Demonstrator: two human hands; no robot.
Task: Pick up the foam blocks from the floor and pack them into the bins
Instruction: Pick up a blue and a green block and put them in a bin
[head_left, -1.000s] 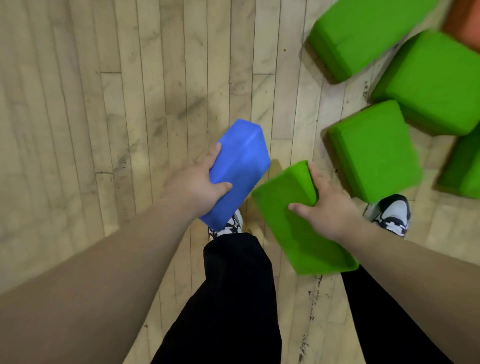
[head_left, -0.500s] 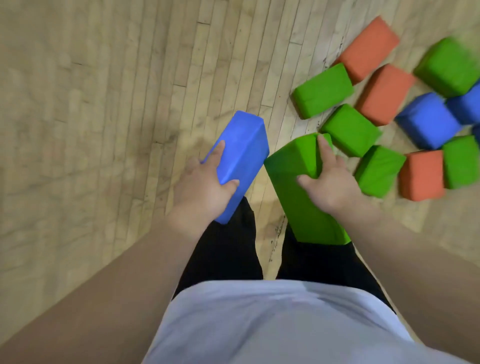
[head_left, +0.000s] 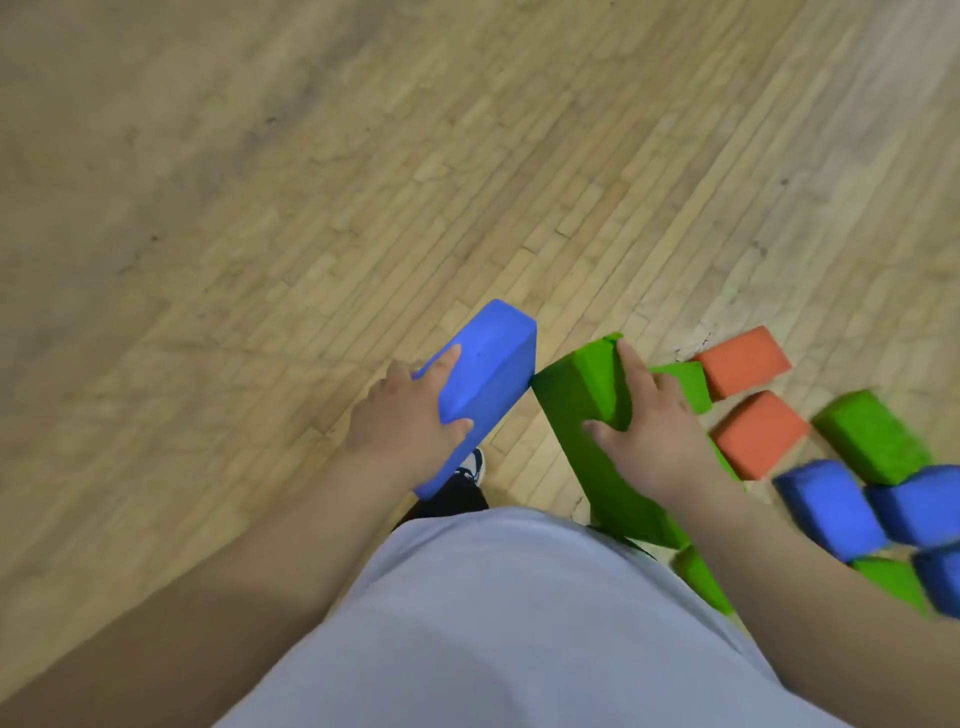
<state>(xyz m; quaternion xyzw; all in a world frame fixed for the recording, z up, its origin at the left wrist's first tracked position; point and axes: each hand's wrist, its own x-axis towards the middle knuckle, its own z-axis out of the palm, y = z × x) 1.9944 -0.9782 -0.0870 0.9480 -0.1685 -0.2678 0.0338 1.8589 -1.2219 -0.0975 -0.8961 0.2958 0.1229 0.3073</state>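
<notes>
My left hand (head_left: 405, 426) grips a long blue foam block (head_left: 488, 364) from its left side, thumb across the near face, holding it above the floor. My right hand (head_left: 649, 426) grips a long green foam block (head_left: 582, 410) beside it, fingers over its top edge. The two held blocks nearly touch at their far ends. On the floor to the right lie loose blocks: two orange (head_left: 743, 361) (head_left: 758, 434), a green (head_left: 872, 434), and blue ones (head_left: 826, 506). No bin is in view.
Bare wooden floor (head_left: 363, 182) spreads ahead and to the left. My shoe (head_left: 472, 467) shows under the blue block. More green blocks (head_left: 701, 577) lie by my right forearm near the lower right edge.
The view has swung left and up: the pile of floor blocks has slid to the lower right. Both hands keep their grip on the same two blocks.
</notes>
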